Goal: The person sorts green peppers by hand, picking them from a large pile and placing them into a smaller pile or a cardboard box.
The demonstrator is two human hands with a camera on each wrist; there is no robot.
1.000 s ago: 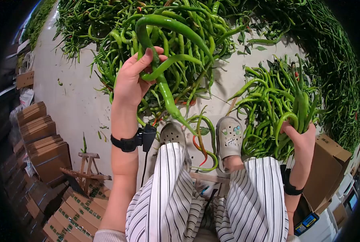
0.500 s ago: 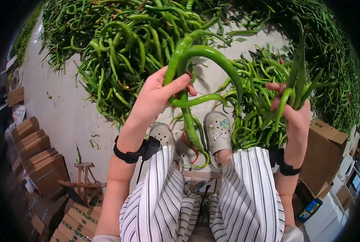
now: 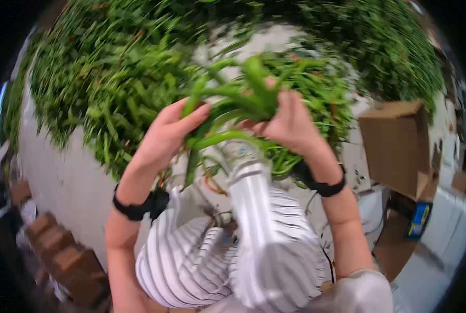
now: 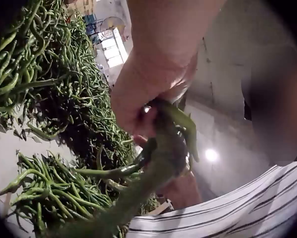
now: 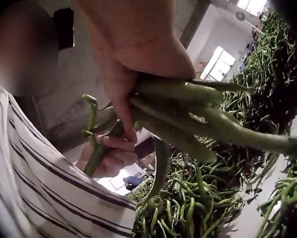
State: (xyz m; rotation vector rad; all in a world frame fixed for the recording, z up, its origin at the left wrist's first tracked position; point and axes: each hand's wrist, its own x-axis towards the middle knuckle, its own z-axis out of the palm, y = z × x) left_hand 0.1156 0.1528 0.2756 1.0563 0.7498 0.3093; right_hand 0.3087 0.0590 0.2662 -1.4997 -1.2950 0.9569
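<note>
In the head view my left hand grips long curved green chili peppers between thumb and fingers. Facing it, my right hand holds a thicker bunch of green chili peppers, which fans out towards the left hand. The two held bunches overlap in front of the knees. From the right wrist, several peppers stick out of the right fist, with the left hand close behind. Motion blurs the head view, and some fingers are hidden behind the peppers.
A large pile of green peppers covers the floor at the left and back. A smaller pepper heap lies behind the right hand. At the right stands an open cardboard box. Stacked flat cartons sit at the lower left.
Both hands have come together, the right hand moving far left with its peppers. The head view has shifted, and the legs in striped trousers sit differently.
</note>
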